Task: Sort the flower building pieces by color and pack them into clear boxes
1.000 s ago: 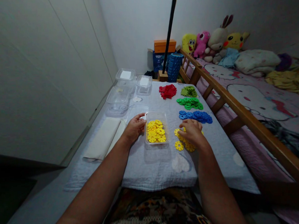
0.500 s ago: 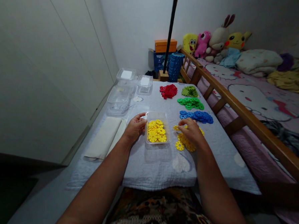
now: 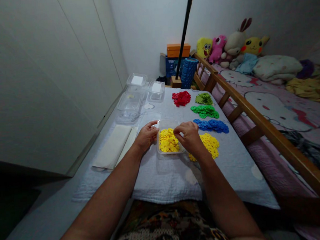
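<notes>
Left hand [image 3: 147, 136] is clasping a clear rectangular plastic tub [image 3: 166, 123] of yellow notched discs [image 3: 167, 144]; right hand [image 3: 189, 137] is bunching its fingers narrow

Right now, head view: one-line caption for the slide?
Left hand grips a clear tub of yellow discs; right hand over its edge, loose yellow pile beside.

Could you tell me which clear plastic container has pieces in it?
The container between the left hand and right hand, holding yellow pieces; the other containers sit back by the wall.
</notes>
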A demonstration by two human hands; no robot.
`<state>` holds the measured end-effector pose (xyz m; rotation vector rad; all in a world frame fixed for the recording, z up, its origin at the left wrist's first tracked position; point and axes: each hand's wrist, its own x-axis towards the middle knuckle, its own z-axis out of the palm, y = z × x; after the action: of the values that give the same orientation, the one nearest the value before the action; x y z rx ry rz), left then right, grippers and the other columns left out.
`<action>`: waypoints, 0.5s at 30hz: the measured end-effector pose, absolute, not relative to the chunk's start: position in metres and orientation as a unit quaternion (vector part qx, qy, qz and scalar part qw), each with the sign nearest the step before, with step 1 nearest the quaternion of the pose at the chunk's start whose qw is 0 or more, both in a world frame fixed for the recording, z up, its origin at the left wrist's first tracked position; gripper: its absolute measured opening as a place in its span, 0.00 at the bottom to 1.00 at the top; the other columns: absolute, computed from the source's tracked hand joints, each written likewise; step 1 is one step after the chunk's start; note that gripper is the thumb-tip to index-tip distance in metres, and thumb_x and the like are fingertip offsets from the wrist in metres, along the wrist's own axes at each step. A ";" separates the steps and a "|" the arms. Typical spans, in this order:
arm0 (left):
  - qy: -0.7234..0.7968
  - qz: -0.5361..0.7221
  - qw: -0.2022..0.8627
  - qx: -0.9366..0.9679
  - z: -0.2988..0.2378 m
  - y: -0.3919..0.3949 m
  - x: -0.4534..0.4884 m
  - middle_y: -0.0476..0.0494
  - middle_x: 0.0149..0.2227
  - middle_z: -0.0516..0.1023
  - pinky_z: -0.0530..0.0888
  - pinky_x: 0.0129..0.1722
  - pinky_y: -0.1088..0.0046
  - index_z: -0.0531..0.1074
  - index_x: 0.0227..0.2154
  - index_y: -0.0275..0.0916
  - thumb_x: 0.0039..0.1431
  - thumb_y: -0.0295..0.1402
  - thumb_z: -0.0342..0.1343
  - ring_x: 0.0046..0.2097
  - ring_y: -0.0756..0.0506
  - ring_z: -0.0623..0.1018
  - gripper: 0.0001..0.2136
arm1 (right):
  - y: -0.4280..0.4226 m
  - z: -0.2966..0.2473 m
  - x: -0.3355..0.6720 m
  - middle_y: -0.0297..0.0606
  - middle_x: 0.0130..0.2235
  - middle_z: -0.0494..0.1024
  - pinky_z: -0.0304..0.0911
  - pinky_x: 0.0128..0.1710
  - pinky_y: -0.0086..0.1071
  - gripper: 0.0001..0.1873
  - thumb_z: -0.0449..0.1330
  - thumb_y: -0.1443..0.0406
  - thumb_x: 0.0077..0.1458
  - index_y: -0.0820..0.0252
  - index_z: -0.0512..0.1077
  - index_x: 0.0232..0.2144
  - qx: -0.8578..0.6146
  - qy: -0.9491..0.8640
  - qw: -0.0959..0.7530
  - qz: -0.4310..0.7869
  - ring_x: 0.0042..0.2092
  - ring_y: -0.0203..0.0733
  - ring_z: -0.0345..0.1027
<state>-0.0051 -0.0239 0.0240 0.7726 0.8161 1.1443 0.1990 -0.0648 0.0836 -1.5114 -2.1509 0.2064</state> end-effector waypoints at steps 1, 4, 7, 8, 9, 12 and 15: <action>0.365 0.512 0.696 0.346 0.024 -0.024 -0.005 0.56 0.25 0.70 0.63 0.21 0.80 0.73 0.48 0.38 0.40 0.33 0.72 0.22 0.54 0.68 0.28 | -0.063 0.083 0.194 0.37 0.38 0.81 0.48 0.56 0.46 0.08 0.60 0.69 0.61 0.54 0.79 0.33 -0.557 -0.796 0.229 0.065 0.46 0.47 0.66; 0.362 0.512 0.697 0.347 0.025 -0.025 -0.005 0.56 0.24 0.70 0.64 0.22 0.80 0.73 0.47 0.38 0.41 0.32 0.72 0.22 0.54 0.68 0.27 | -0.060 0.081 0.183 0.38 0.38 0.82 0.45 0.58 0.49 0.10 0.59 0.68 0.63 0.53 0.80 0.34 -0.558 -0.808 0.184 0.036 0.47 0.48 0.65; 0.357 0.514 0.699 0.346 0.027 -0.026 -0.006 0.56 0.24 0.69 0.64 0.22 0.80 0.73 0.47 0.38 0.42 0.31 0.72 0.22 0.54 0.68 0.26 | -0.059 0.079 0.179 0.38 0.39 0.83 0.44 0.59 0.51 0.11 0.59 0.68 0.63 0.52 0.81 0.33 -0.551 -0.819 0.155 0.039 0.47 0.49 0.65; 0.357 0.514 0.700 0.345 0.028 -0.026 -0.006 0.57 0.24 0.69 0.64 0.22 0.80 0.73 0.47 0.38 0.41 0.31 0.72 0.22 0.54 0.68 0.26 | -0.059 0.078 0.179 0.38 0.39 0.83 0.44 0.59 0.51 0.11 0.59 0.69 0.62 0.52 0.81 0.33 -0.548 -0.821 0.151 0.049 0.47 0.48 0.65; 0.357 0.513 0.700 0.345 0.028 -0.026 -0.006 0.57 0.23 0.68 0.64 0.22 0.80 0.73 0.47 0.38 0.41 0.31 0.72 0.22 0.55 0.68 0.26 | -0.060 0.078 0.181 0.38 0.40 0.84 0.44 0.59 0.51 0.11 0.59 0.69 0.62 0.51 0.81 0.34 -0.548 -0.820 0.153 0.062 0.47 0.48 0.66; 0.364 0.510 0.699 0.345 0.028 -0.026 -0.006 0.58 0.23 0.67 0.63 0.21 0.80 0.73 0.47 0.38 0.41 0.32 0.72 0.21 0.55 0.67 0.27 | -0.061 0.079 0.193 0.38 0.42 0.84 0.47 0.57 0.49 0.10 0.60 0.68 0.61 0.50 0.82 0.36 -0.554 -0.806 0.184 0.098 0.48 0.49 0.67; 0.370 0.507 0.698 0.345 0.028 -0.025 -0.005 0.58 0.23 0.67 0.62 0.21 0.80 0.73 0.48 0.38 0.41 0.32 0.72 0.21 0.55 0.66 0.27 | -0.062 0.081 0.216 0.39 0.43 0.84 0.51 0.55 0.46 0.10 0.60 0.67 0.61 0.52 0.81 0.39 -0.568 -0.781 0.232 0.115 0.49 0.49 0.68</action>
<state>-0.0052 -0.0255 0.0276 0.7687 0.8238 1.1307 0.2157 -0.0624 0.0808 -1.5609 -2.1471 0.3152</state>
